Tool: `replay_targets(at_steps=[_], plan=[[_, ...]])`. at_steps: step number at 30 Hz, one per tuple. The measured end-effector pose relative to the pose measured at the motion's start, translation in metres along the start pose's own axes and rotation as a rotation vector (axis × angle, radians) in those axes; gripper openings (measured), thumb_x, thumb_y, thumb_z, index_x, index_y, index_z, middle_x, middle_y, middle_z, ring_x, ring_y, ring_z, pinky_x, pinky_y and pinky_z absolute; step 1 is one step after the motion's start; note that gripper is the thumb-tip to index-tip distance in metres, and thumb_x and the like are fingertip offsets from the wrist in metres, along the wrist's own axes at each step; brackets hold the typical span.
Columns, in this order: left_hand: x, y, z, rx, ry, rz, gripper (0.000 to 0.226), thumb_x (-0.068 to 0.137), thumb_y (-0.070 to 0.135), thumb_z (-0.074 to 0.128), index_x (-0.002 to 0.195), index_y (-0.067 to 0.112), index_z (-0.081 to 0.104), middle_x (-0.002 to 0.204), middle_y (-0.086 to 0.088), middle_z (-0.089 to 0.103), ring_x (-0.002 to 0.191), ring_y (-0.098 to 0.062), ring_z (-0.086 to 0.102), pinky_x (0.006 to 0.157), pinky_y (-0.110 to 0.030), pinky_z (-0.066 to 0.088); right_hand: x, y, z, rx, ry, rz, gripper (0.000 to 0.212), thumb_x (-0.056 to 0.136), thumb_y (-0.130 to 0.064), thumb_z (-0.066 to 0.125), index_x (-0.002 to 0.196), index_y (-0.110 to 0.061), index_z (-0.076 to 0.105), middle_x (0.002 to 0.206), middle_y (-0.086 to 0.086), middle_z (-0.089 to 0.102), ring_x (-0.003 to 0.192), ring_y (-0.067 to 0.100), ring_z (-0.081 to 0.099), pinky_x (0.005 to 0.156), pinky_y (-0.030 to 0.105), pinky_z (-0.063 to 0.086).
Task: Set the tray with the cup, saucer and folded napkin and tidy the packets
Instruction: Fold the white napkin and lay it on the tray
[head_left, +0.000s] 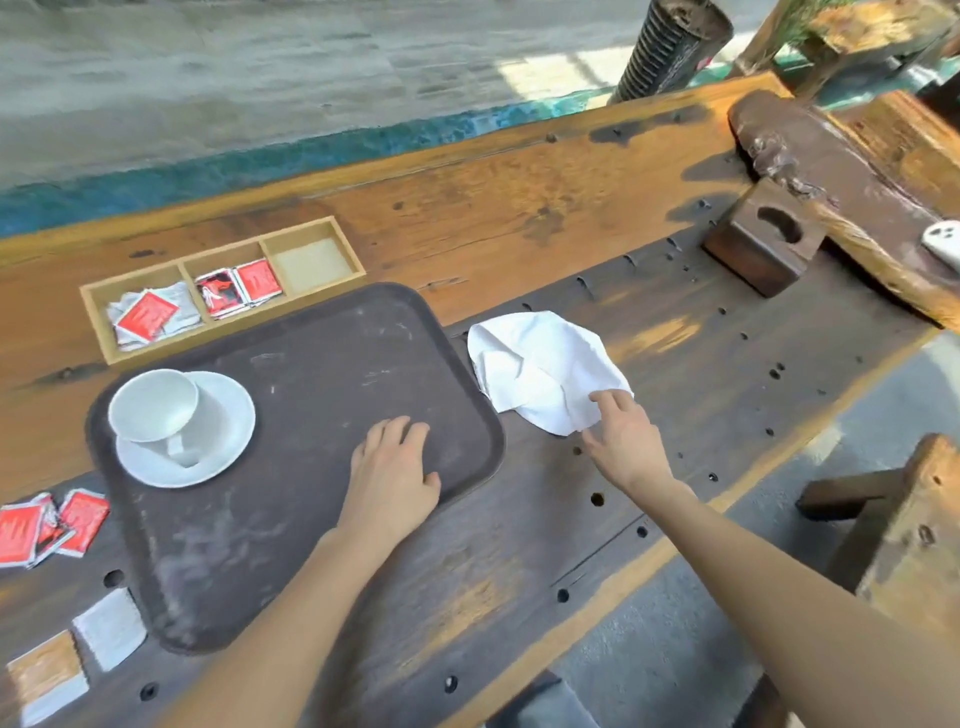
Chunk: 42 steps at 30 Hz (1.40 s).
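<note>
From the head view, the left hand (393, 470) lies flat and open, palm down, on the dark brown rectangular plastic tray (291, 519), gripping nothing, while the white ceramic cup (154, 405) sits tilted on the white round saucer (228, 431) at the tray's 9 o'clock. At the tray's 3 o'clock the crumpled, unfolded white cloth napkin (540, 364) lies on the worn wooden tabletop (519, 208), its near corner pinched by the right hand (621, 434). Red-and-white packets (148, 317) fill two sections of the pale three-part wooden box (306, 236) at 12 o'clock, and loose red packets (52, 525) lie at 8 o'clock.
</note>
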<state>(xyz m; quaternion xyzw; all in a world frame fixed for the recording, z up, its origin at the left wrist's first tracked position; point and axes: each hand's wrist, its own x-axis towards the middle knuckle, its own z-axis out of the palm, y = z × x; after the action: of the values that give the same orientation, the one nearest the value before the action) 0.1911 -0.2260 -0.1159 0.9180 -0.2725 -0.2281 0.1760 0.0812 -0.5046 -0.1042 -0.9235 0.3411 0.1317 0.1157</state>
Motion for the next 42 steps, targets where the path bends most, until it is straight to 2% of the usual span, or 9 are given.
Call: replay_targets(at_steps=[7, 10, 17, 22, 26, 29, 32, 36, 42], plan=[[0.062, 0.072, 0.006, -0.064, -0.049, 0.028, 0.055, 0.092, 0.021, 0.056, 0.146, 0.016, 0.046, 0.152, -0.003, 0.045, 0.142, -0.028, 0.036, 0.115, -0.039, 0.034, 0.053, 0.035, -0.005, 0.043, -0.054, -0.015, 0.066, 0.088, -0.027, 0.074, 0.147, -0.028, 0.043, 0.163, 0.009, 0.016, 0.146, 0.038, 0.024, 0.1, 0.052, 0.05], [0.081, 0.099, 0.008, -0.097, -0.061, 0.03, 0.047, 0.091, 0.016, 0.056, 0.138, 0.011, 0.052, 0.142, -0.005, 0.052, 0.133, -0.03, 0.043, 0.106, -0.039, 0.041, 0.073, 0.046, -0.003, 0.15, -0.065, -0.101, 0.06, 0.087, -0.008, 0.065, 0.142, -0.023, 0.046, 0.157, 0.01, 0.024, 0.131, 0.04, 0.038, 0.097, 0.042, 0.05], [0.121, 0.136, 0.009, -0.13, -0.03, 0.086, 0.043, 0.094, 0.018, 0.059, 0.137, 0.013, 0.056, 0.139, -0.004, 0.058, 0.129, -0.026, 0.051, 0.1, -0.039, 0.047, 0.105, 0.063, -0.021, 0.32, 0.173, -0.281, 0.019, 0.097, -0.005, 0.057, 0.111, -0.003, 0.069, 0.104, 0.013, 0.067, 0.093, 0.035, 0.061, 0.074, 0.041, 0.05], [0.152, 0.17, -0.011, -0.309, 0.08, 0.185, 0.049, 0.095, 0.024, 0.066, 0.143, 0.027, 0.055, 0.136, 0.006, 0.065, 0.126, -0.014, 0.058, 0.102, -0.029, 0.046, 0.122, 0.065, -0.067, 0.585, 0.17, -0.374, 0.034, 0.104, -0.019, 0.053, 0.077, -0.022, 0.033, 0.067, -0.007, 0.033, 0.062, 0.01, 0.034, 0.058, 0.028, 0.026], [0.169, 0.196, -0.04, -0.472, 0.288, 0.1, 0.052, 0.085, 0.022, 0.074, 0.129, 0.038, 0.052, 0.102, 0.008, 0.067, 0.097, -0.015, 0.065, 0.084, -0.044, 0.056, 0.133, 0.059, -0.115, 0.643, 0.105, -0.513, 0.034, 0.101, -0.022, 0.061, 0.083, -0.014, 0.034, 0.07, -0.003, 0.04, 0.061, 0.01, 0.038, 0.055, 0.022, 0.028], [0.177, 0.207, -0.066, -0.496, 0.289, 0.146, 0.065, 0.081, 0.017, 0.081, 0.134, 0.041, 0.053, 0.118, 0.004, 0.053, 0.102, -0.008, 0.054, 0.091, -0.027, 0.049, 0.14, 0.055, -0.148, 0.627, 0.029, -0.639, 0.021, 0.096, -0.013, 0.068, 0.096, -0.003, 0.049, 0.084, 0.014, 0.056, 0.077, 0.027, 0.053, 0.067, 0.039, 0.04], [0.179, 0.219, -0.087, -0.399, 0.241, 0.236, 0.022, 0.088, 0.016, 0.076, 0.109, 0.018, 0.076, 0.126, 0.0, 0.059, 0.115, -0.009, 0.047, 0.102, -0.026, 0.035, 0.142, 0.051, -0.178, 0.649, -0.011, -0.716, 0.025, 0.087, -0.003, 0.073, 0.104, -0.014, 0.057, 0.093, 0.0, 0.064, 0.086, 0.017, 0.06, 0.07, 0.027, 0.042], [0.171, 0.231, -0.117, -0.557, 0.291, 0.152, 0.015, 0.098, 0.012, 0.058, 0.094, 0.013, 0.073, 0.096, -0.004, 0.075, 0.086, -0.016, 0.061, 0.074, -0.029, 0.04, 0.144, 0.052, -0.217, 0.647, 0.037, -0.754, 0.03, 0.084, 0.002, 0.071, 0.107, -0.015, 0.066, 0.1, -0.002, 0.07, 0.09, 0.019, 0.065, 0.076, 0.033, 0.047], [0.157, 0.249, -0.169, -0.578, 0.35, 0.229, 0.022, 0.103, 0.02, 0.052, 0.094, 0.005, 0.066, 0.096, -0.022, 0.07, 0.088, -0.032, 0.065, 0.072, -0.038, 0.04, 0.14, 0.047, -0.271, 0.714, 0.097, -0.742, 0.024, 0.095, -0.001, 0.056, 0.101, -0.014, 0.075, 0.094, -0.005, 0.074, 0.083, 0.01, 0.062, 0.069, 0.033, 0.043]])
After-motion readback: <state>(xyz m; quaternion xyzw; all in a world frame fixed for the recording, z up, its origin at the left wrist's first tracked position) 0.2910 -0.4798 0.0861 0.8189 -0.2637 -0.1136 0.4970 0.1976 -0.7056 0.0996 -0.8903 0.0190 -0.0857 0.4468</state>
